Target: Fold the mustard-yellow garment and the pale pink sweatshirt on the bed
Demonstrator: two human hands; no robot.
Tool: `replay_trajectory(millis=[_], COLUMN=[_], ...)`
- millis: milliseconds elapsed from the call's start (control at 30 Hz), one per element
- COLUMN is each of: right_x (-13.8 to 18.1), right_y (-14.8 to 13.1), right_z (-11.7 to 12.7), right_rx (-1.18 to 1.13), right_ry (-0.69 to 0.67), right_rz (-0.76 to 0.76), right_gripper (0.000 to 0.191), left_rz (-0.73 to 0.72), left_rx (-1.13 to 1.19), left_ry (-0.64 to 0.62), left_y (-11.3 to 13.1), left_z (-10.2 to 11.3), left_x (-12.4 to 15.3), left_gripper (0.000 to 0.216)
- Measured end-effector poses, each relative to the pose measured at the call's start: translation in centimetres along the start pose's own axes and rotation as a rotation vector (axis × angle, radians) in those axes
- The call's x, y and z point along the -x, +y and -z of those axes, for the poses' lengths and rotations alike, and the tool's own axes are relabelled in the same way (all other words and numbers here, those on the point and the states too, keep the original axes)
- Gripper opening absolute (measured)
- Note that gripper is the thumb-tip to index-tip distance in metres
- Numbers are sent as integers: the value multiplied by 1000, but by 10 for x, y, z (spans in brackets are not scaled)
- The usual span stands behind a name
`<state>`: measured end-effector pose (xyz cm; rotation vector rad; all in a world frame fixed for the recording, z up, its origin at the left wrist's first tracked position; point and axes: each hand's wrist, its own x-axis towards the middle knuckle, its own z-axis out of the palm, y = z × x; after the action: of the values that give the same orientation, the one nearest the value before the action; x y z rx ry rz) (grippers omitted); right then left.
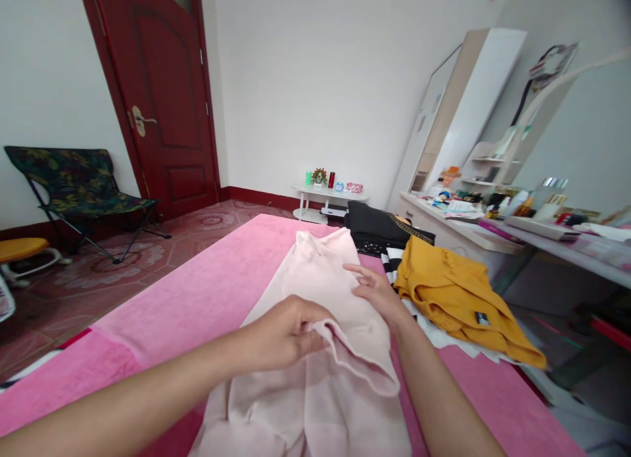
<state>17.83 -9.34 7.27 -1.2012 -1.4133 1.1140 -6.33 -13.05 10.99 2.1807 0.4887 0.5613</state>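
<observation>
Pink bed cover [207, 292] is filling the lower centre of the frame, running from mid-frame down to the bottom edge. Dark red door [158, 95] is standing shut at upper left; folding chair [79, 181] is sitting at left beside it. White dresser [473, 227] is lining the right side, its top crowded with small bottles and clutter too small to tell apart. Low white side table [328, 197] is sitting against the far wall at centre.

Pale pink garment [320, 378] is lying lengthwise on the cover, centre to bottom centre, one fold lifted. Mustard garment [458, 299] is lying just right of it, on top of a striped cloth, with a black garment [379, 227] beyond.

Left hand [286, 332], lower centre, is pinching closed on a raised fold of the pale pink garment, fingers curled around the edge. Right hand [377, 289], right of centre, is lying flat on the same garment, fingers spread apart and pressing the fabric, gripping nothing.
</observation>
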Motion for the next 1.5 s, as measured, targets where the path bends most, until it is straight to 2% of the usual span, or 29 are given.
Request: replay_trajectory(millis=[67,167,233,267,300,367,467,500,533,600,667,767,867,933,1033,1100,1167,1267,1400,1500], right_x=[13,24,21,17,11,-1,-11,-13,-13,-13,-18,-41,-83,-116,-158,-175,-182,-181,-180,-176], right_y=[-28,-49,-45,-38,-31,-15,1,4,7,10,13,12,8,7,14,27,44,73,98,98], right_z=[14,29,33,34,33,30,17,11,5,-9,-22,-39,-46,-39,-13,7,23,35,35,28], right_rx=[43,165,238,272,304,357,434,466,500,557,594,698,795,732,534,440,376,315,334,409], right_ry=[-161,-284,-180,-78,28,195,291,313,327,332,333,411,510,565,600,587,567,554,599,670], right_rz=[-50,-138,-155,-132,-89,9,82,98,115,158,199,240,209,132,4,-37,-39,-20,21,42], right_gripper=[60,52,44,37,30,23,20,20,21,25,31,48,66,67,36,19,24,32,36,46], left_rz=[27,115,170,187,200,239,317,326,330,337,339,317,305,309,325,338,355,401,472,511], left_rx=[134,188,197,172,105,-171,-641,-707,-745,-767,-761,-739,-705,-672,-644,-629,-603,-563,-539,-535], left_ry=[-123,-508,-696,-716,-678,-439,76,188,245,260,225,200,203,201,247,301,327,306,289,336], left_y=[17,34,34,30,24,4,-36,-51,-64,-87,-101,-108,-108,-106,-103,-102,-102,-102,-105,-110], left_z=[20,39,41,38,34,21,-5,-14,-23,-38,-48,-51,-48,-46,-44,-43,-42,-42,-39,-36], left_x=[10,19,14,7,-2,-27,-66,-75,-81,-87,-86,-82,-82,-82,-80,-79,-78,-80,-83,-87], left_gripper=[25,37,46,45,40,34,32,36,47,57,58,60,61,61,63,66,68,69,72,75])
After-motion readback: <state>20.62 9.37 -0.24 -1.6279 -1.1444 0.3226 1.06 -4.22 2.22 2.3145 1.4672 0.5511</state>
